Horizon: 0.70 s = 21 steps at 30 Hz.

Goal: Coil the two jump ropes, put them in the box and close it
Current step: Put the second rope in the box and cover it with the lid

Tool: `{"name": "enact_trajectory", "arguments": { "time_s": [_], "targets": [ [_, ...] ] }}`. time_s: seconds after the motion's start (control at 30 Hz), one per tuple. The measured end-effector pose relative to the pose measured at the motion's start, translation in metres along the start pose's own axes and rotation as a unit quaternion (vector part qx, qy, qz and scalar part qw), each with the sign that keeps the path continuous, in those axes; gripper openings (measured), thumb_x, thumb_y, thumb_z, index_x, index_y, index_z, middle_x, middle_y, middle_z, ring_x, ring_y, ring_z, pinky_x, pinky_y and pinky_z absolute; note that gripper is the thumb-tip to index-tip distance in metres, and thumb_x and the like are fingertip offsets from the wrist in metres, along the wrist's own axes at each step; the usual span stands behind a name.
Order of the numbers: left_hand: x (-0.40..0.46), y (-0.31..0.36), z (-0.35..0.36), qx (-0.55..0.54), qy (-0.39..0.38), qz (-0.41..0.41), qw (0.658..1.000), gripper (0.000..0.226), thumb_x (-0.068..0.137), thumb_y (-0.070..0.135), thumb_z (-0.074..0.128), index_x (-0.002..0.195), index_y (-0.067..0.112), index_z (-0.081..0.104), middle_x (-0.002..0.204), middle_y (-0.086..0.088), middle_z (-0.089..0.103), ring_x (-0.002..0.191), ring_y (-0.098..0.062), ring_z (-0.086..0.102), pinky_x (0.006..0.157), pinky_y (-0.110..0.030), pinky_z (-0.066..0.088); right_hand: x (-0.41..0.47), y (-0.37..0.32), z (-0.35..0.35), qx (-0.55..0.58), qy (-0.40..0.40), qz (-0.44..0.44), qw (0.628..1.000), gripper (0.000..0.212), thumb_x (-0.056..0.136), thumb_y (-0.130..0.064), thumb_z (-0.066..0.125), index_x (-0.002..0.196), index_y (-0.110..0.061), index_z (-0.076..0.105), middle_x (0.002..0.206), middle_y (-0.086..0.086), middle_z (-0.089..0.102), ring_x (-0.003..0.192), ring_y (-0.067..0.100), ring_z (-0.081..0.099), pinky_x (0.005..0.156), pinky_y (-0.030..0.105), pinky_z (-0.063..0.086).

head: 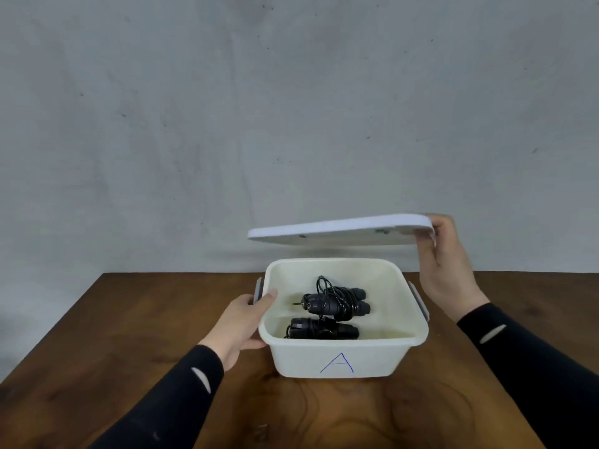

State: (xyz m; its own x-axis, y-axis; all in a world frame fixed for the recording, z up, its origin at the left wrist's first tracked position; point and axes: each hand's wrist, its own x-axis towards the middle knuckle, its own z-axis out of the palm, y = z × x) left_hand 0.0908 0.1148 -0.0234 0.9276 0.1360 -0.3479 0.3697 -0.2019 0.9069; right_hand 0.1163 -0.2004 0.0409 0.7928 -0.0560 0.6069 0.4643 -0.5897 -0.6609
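Both coiled jump ropes [330, 314] lie in the box [340, 358] near the table's [129, 351] far edge — my left hand [241, 322] grips its left rim, my right hand [445, 254] grips the lid [340, 230] above it — only closing remains, I judge.
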Motion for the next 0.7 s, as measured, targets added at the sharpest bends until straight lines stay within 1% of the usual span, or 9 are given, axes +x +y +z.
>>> {"name": "enact_trajectory", "arguments": {
  "time_s": [0.07,0.1,0.13,0.2,0.27,0.37,0.47,0.6,0.7],
  "targets": [
    [-0.002,0.003,-0.01,0.052,0.132,0.1,0.985,0.052,0.096,0.06,0.043,0.117,0.017,0.063,0.106,-0.001,0.072,0.092,-0.017,0.067,0.077,-0.036,0.055,-0.004,0.004,0.004,0.003,0.009,-0.049,0.999,0.027,0.102,0.008,0.041,0.12,-0.009,0.051,0.117,-0.034,0.055,0.115,-0.026,0.046,0.095,-0.001,0.035],
    [-0.002,0.007,-0.017,0.017,0.177,0.138,0.974,0.055,0.099,0.059,0.037,0.115,0.014,0.064,0.102,-0.003,0.073,0.087,-0.017,0.066,0.077,-0.036,0.054,-0.006,0.005,0.005,0.007,0.009,-0.078,0.997,0.033,0.1,0.012,0.04,0.119,-0.013,0.049,0.121,-0.029,0.057,0.125,-0.017,0.046,0.102,0.004,0.035],
    [-0.001,0.014,-0.024,-0.054,0.163,0.139,0.975,0.058,0.1,0.058,0.034,0.113,0.012,0.065,0.095,-0.007,0.074,0.078,-0.02,0.065,0.073,-0.037,0.052,-0.008,0.004,0.005,0.012,0.003,-0.108,0.994,0.036,0.098,0.013,0.039,0.115,-0.018,0.047,0.124,-0.013,0.061,0.132,-0.003,0.048,0.107,0.012,0.035],
    [-0.003,0.034,-0.036,-0.216,0.014,0.07,0.974,0.067,0.098,0.064,0.032,0.114,0.009,0.065,0.09,-0.017,0.072,0.062,-0.023,0.056,0.06,-0.036,0.046,-0.008,0.001,0.006,0.019,-0.015,-0.16,0.987,0.025,0.095,0.001,0.038,0.105,-0.021,0.043,0.122,0.015,0.064,0.135,0.024,0.049,0.116,0.035,0.036],
    [-0.007,0.048,-0.042,-0.263,-0.111,-0.005,0.958,0.064,0.097,0.062,0.04,0.116,0.008,0.067,0.093,-0.017,0.068,0.059,-0.02,0.05,0.055,-0.03,0.042,-0.007,-0.002,0.005,0.019,-0.038,-0.196,0.98,0.012,0.094,-0.01,0.04,0.102,-0.019,0.041,0.122,0.024,0.064,0.134,0.034,0.048,0.118,0.051,0.031],
    [-0.011,0.053,-0.037,-0.296,-0.119,-0.033,0.947,0.029,0.099,0.03,0.057,0.104,0.006,0.073,0.077,-0.006,0.062,0.053,-0.012,0.043,0.042,-0.021,0.039,-0.007,0.012,-0.004,-0.022,-0.097,-0.189,0.977,0.019,0.093,-0.012,0.058,0.107,-0.019,0.046,0.14,0.018,0.056,0.144,0.034,0.038,0.12,0.042,0.028],
    [-0.015,0.044,-0.027,-0.296,-0.073,-0.004,0.952,0.023,0.097,0.014,0.058,0.112,-0.001,0.066,0.069,-0.004,0.061,0.052,-0.01,0.046,0.043,-0.02,0.043,-0.013,0.038,-0.012,-0.167,-0.148,-0.118,0.968,0.045,0.085,0.005,0.07,0.118,-0.022,0.058,0.147,0.008,0.049,0.14,0.033,0.041,0.113,0.044,0.037],
    [-0.029,0.025,-0.009,-0.155,-0.055,0.07,0.984,0.024,0.1,0.015,0.051,0.114,0.007,0.069,0.071,-0.008,0.06,0.052,-0.016,0.049,0.046,-0.027,0.044,-0.029,0.051,-0.013,-0.219,-0.193,-0.031,0.956,0.042,0.097,-0.011,0.058,0.133,-0.032,0.062,0.116,-0.003,0.06,0.105,0.019,0.058,0.092,0.036,0.051],
    [-0.037,0.023,0.0,0.013,-0.011,0.122,0.992,0.024,0.1,0.023,0.046,0.104,0.021,0.069,0.062,-0.006,0.057,0.043,-0.015,0.045,0.037,-0.025,0.035,-0.036,0.051,-0.015,-0.218,-0.202,-0.052,0.954,0.027,0.1,-0.021,0.06,0.117,-0.039,0.068,0.086,-0.015,0.058,0.082,0.011,0.056,0.076,0.03,0.051]
  ]
}}
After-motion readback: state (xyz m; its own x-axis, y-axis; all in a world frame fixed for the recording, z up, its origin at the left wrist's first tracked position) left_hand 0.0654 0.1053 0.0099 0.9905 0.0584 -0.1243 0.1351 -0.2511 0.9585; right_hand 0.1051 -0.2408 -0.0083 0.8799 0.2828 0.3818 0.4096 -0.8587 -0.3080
